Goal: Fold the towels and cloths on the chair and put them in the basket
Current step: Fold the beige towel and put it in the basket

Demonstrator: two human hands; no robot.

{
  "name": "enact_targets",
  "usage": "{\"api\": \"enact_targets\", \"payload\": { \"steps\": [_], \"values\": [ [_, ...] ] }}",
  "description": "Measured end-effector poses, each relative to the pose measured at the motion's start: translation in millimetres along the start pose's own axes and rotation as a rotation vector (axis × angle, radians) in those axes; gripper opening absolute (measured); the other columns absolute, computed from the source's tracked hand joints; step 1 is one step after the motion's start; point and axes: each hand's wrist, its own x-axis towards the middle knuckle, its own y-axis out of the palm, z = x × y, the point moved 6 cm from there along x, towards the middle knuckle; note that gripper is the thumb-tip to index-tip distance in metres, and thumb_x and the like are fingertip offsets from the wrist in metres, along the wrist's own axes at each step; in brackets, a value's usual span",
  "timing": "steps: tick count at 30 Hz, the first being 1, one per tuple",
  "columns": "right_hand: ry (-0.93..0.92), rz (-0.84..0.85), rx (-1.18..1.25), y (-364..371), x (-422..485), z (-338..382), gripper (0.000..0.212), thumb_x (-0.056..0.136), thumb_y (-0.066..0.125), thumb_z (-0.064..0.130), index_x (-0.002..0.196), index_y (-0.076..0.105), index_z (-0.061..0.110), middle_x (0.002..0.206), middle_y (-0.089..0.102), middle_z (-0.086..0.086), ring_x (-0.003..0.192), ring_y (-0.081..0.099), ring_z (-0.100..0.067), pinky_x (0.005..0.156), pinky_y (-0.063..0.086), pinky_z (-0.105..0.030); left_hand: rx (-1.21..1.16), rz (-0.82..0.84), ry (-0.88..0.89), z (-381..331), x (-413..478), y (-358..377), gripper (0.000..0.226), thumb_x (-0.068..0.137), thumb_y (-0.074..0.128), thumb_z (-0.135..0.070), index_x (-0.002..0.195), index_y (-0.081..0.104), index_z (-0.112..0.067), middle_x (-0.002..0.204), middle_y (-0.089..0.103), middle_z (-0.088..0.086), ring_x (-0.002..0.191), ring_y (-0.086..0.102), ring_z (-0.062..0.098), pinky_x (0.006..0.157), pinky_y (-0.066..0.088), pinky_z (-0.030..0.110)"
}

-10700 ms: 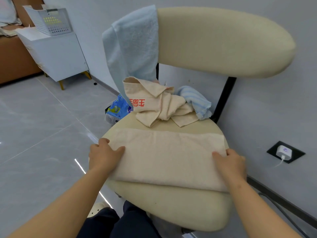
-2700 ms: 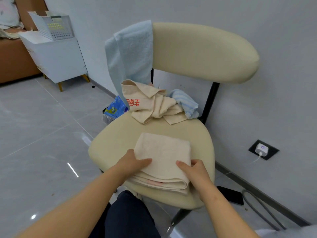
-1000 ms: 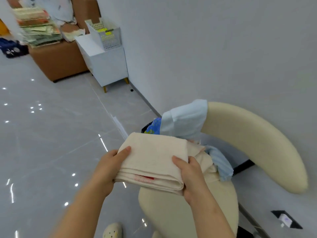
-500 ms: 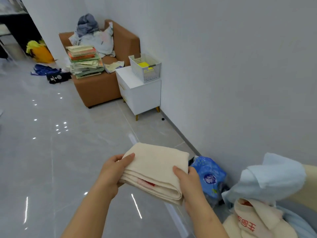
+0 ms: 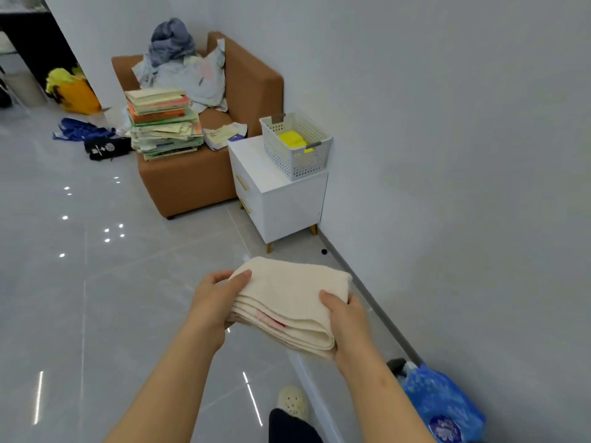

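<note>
At the bottom edge a shoe (image 5: 292,402) steps forward on the tiles, with a blue bag (image 5: 441,407) by the wall to the right. The chair, in view a second ago, is gone from the picture: the person has turned away from it, leaving the other cloths behind.

The towel (image 5: 294,292), which was folded on the seat, is now off it and carried in the air at waist height. The left hand (image 5: 217,298) grips its left edge, thumb on top and fingers curled beneath. The right hand (image 5: 345,314) clasps the right, folded edge the same way. The layers lie flat and even.

Farther on, the basket (image 5: 300,161) stands on a white cabinet (image 5: 281,203) against the wall, well apart from the towel but larger in view than half a second ago. A yellow item (image 5: 292,139) already lies in it. Beyond is a sofa (image 5: 192,183) stacked with books (image 5: 163,123).

Folding of this towel looks finished, and the step in hand is the walk to the basket. Several cloths remain, so the task is likely early.
</note>
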Motion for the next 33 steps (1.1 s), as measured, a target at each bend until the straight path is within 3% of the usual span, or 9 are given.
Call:
{"api": "enact_targets", "payload": {
  "steps": [4,9,16,20,27,31,33],
  "values": [
    [-0.036,0.052,-0.021,56,79,67,0.025,0.087,0.059,0.015,0.110,0.049,0.018,0.108,0.062,-0.006,0.099,0.061,-0.026,0.090,0.052,-0.047,-0.043,-0.062,0.022,-63,74,22,0.045,0.085,0.068,-0.025,0.125,0.049,-0.015,0.099,0.060,0.009,0.077,0.059,0.020,0.063,0.050,0.033],
    [-0.027,0.084,-0.025,123,161,119,0.028,0.087,0.059,0.016,0.113,0.048,0.016,0.107,0.061,-0.005,0.098,0.060,-0.025,0.086,0.053,-0.043,-0.091,-0.085,0.006,-125,162,35,0.036,0.085,0.067,-0.021,0.117,0.052,-0.015,0.091,0.059,0.007,0.072,0.057,0.019,0.065,0.051,0.034],
    [0.013,0.004,0.131,203,284,165,0.032,0.088,0.059,0.011,0.119,0.050,0.010,0.108,0.063,-0.011,0.090,0.062,-0.025,0.062,0.051,-0.031,-0.059,-0.013,-0.009,-194,317,64,0.031,0.085,0.067,-0.022,0.113,0.057,-0.011,0.090,0.060,0.007,0.073,0.056,0.019,0.072,0.052,0.036],
    [-0.014,-0.074,0.202,252,349,207,0.030,0.088,0.060,0.011,0.116,0.050,0.009,0.103,0.062,-0.011,0.083,0.061,-0.023,0.064,0.051,-0.031,-0.029,0.044,0.013,-255,398,83,0.030,0.085,0.067,-0.021,0.112,0.058,-0.011,0.095,0.061,0.006,0.078,0.057,0.018,0.072,0.051,0.034],
    [0.006,-0.155,0.381,288,439,249,0.032,0.088,0.060,0.012,0.119,0.052,0.012,0.110,0.064,-0.011,0.096,0.063,-0.029,0.076,0.054,-0.038,-0.024,0.153,-0.041,-323,506,145,0.031,0.083,0.069,-0.016,0.112,0.058,-0.009,0.099,0.060,0.009,0.080,0.058,0.019,0.065,0.052,0.031],
    [0.029,-0.096,0.504,303,504,279,0.035,0.090,0.057,0.013,0.125,0.052,0.016,0.114,0.066,-0.012,0.102,0.064,-0.033,0.086,0.053,-0.051,-0.173,0.173,-0.124,-348,562,193,0.038,0.081,0.069,-0.011,0.117,0.056,-0.005,0.111,0.064,0.014,0.094,0.063,0.024,0.081,0.055,0.037],
    [-0.005,-0.062,0.528,308,537,300,0.039,0.091,0.057,0.011,0.128,0.050,0.020,0.117,0.065,-0.009,0.104,0.063,-0.030,0.092,0.050,-0.051,-0.310,0.184,-0.207,-359,586,222,0.037,0.082,0.069,-0.011,0.117,0.058,-0.006,0.112,0.066,0.013,0.100,0.064,0.025,0.086,0.053,0.038]
  ]
}}
